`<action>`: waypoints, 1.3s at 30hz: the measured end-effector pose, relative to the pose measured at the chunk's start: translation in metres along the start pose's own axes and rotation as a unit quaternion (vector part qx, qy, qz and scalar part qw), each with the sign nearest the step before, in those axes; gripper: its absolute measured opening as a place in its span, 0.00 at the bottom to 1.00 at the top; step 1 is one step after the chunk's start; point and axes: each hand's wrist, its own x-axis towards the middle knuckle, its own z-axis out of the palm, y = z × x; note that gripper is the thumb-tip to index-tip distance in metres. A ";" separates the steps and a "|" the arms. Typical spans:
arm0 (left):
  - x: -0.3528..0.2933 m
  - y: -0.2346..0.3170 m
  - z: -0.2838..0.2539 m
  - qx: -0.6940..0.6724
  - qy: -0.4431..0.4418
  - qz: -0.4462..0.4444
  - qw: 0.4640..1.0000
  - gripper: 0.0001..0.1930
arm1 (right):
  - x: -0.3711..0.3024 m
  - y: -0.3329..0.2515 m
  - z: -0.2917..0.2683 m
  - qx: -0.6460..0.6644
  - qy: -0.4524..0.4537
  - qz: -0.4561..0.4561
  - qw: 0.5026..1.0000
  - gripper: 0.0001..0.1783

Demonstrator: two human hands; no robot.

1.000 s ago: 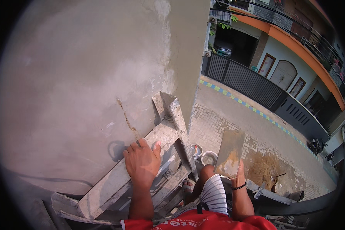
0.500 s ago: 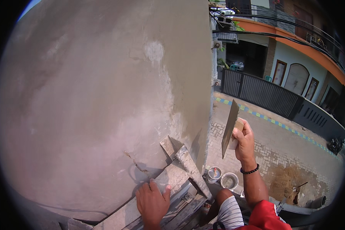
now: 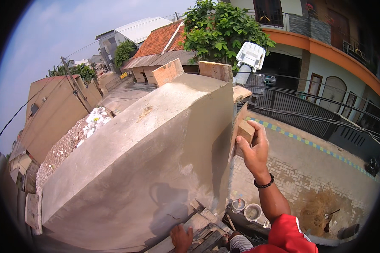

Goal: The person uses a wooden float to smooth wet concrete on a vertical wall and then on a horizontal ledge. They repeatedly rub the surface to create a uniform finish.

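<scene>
The right hand (image 3: 254,148) is gripping the wooden handle of a plastering float (image 3: 239,126), pressing its blade edge-on against the right corner of the freshly plastered wall (image 3: 156,156). The left hand (image 3: 180,237) is bracing, fingers spread flat, on the wooden planks (image 3: 202,230) near the bottom. Standing this high above the paved street (image 3: 308,168), I judge a slipping plank or dropped float is risking the buckets (image 3: 247,209) below
</scene>
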 end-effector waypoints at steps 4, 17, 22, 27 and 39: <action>0.004 0.007 0.001 -0.007 0.010 -0.009 1.000 0.22 | 0.047 -0.043 0.005 -0.036 0.007 -0.046 0.998 0.27; 0.008 0.004 0.005 -0.043 -0.035 -0.040 0.998 0.23 | -0.056 -0.038 0.006 -0.207 -0.238 0.006 0.949 0.25; 0.012 0.006 0.002 -0.031 -0.046 -0.039 0.998 0.22 | 0.034 -0.111 -0.054 -0.292 -0.181 0.006 0.939 0.36; 0.017 0.018 -0.007 -0.021 -0.099 -0.059 0.993 0.23 | 0.143 -0.201 -0.041 -0.361 -0.273 -0.015 0.892 0.36; 0.019 0.011 0.001 -0.018 -0.104 -0.092 0.990 0.25 | 0.146 -0.208 0.021 -0.454 -0.348 -0.077 0.817 0.23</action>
